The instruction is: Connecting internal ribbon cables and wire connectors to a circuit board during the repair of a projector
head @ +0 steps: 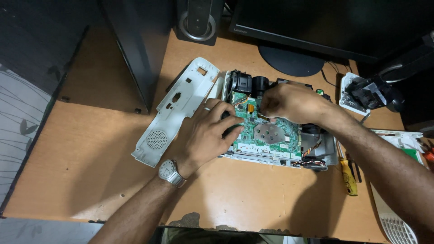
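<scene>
At centre of wooden desk (253,199), opened device with green circuit board (275,131). Left hand (210,133), wristwatch (171,173) on wrist, flat on board's left edge, fingers spread, grasping nothing. Right hand (289,101) pinched at small connector on board's upper part. White cover panel (174,110) just left; yellow screwdriver (348,174) at right.
</scene>
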